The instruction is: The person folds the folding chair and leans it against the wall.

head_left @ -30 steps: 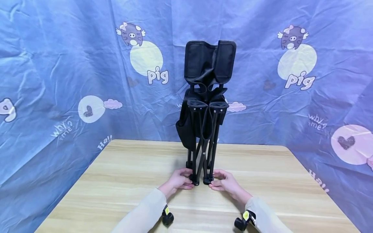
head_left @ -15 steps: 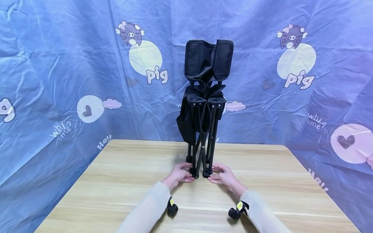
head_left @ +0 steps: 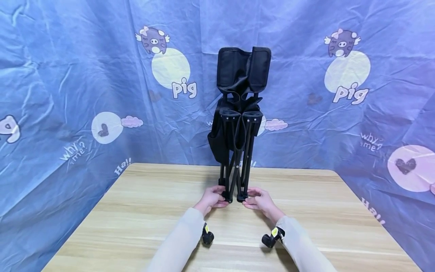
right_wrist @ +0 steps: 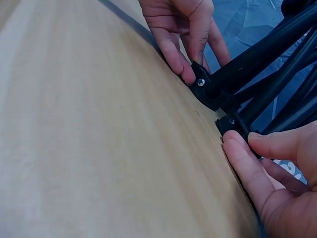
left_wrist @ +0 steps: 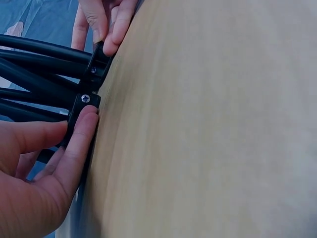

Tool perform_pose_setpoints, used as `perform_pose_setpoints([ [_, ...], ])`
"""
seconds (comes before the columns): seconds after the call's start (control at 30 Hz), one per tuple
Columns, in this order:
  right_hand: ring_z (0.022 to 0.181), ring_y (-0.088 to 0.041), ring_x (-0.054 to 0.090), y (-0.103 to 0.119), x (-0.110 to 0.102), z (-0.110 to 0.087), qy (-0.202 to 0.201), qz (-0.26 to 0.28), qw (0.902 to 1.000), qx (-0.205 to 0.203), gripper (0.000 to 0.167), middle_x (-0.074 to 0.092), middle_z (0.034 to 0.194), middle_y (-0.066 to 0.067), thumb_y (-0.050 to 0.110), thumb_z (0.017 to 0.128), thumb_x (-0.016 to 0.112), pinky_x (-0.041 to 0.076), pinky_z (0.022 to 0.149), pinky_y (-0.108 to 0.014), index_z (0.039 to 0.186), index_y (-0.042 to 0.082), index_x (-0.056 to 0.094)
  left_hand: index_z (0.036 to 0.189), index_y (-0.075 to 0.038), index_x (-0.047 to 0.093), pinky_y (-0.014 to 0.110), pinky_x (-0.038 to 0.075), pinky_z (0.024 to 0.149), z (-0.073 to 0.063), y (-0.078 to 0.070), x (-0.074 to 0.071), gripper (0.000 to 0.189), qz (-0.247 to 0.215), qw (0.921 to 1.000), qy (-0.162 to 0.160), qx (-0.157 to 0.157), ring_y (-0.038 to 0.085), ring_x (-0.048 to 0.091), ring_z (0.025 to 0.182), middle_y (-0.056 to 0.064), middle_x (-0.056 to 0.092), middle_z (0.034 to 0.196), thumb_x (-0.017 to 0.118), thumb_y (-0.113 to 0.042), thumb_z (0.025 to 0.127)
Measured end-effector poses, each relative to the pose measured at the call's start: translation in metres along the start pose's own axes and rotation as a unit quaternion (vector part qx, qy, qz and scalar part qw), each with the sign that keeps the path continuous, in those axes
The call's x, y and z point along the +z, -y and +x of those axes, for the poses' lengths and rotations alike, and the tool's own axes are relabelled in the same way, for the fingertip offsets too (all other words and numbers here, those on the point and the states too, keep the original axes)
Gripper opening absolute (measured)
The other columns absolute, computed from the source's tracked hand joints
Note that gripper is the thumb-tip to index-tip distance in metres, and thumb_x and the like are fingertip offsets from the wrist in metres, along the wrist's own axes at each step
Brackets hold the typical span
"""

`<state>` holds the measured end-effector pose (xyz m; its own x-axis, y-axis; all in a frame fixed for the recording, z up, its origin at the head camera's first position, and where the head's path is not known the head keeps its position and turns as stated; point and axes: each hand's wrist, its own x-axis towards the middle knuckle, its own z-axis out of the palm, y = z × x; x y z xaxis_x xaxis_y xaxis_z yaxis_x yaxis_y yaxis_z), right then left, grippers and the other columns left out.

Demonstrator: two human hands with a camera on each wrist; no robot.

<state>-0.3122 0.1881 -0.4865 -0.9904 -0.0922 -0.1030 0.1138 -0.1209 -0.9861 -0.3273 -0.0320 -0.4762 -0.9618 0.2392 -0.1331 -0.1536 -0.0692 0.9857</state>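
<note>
A black folding chair [head_left: 234, 71] stands folded and upright on the table in the head view, its crossed metal legs drawn close together. My left hand [head_left: 213, 197] pinches the chair's front left foot [left_wrist: 79, 111] between thumb and fingers, low at the tabletop. On the other side, the front right foot [right_wrist: 232, 122] is held by my right hand [head_left: 259, 200] in a similar thumb-and-finger pinch. Both wrist views show screw heads in the black plastic feet. The back feet are partly hidden behind the front legs and my fingers.
A light wood table [head_left: 136, 211] carries the chair, with its back edge just behind the legs. Blue printed cloth [head_left: 292, 75] hangs around the back and both sides. Small black cameras [head_left: 207, 236] are strapped at both wrists.
The chair has slid a short way toward the back of the table, and both hands have moved forward with it, keeping hold of the front feet. The forearms have drawn slightly nearer each other.
</note>
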Motion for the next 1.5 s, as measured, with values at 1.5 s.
perform_pose_setpoints([
  [1.5, 0.070, -0.018, 0.068, 0.002, 0.018, 0.045, -0.093, 0.060, 0.9937, -0.022, 0.055, 0.045, 0.126, -0.034, -0.024, 0.087, 0.047, 0.060, 0.071, -0.028, 0.140, -0.017, 0.040, 0.142, 0.012, 0.040, 0.040, 0.058, 0.084, 0.027, 0.008, 0.021, 0.048, -0.126, 0.9797, -0.151, 0.041, 0.038, 0.070, 0.093, 0.039, 0.046, 0.137, 0.049, 0.014, 0.095],
])
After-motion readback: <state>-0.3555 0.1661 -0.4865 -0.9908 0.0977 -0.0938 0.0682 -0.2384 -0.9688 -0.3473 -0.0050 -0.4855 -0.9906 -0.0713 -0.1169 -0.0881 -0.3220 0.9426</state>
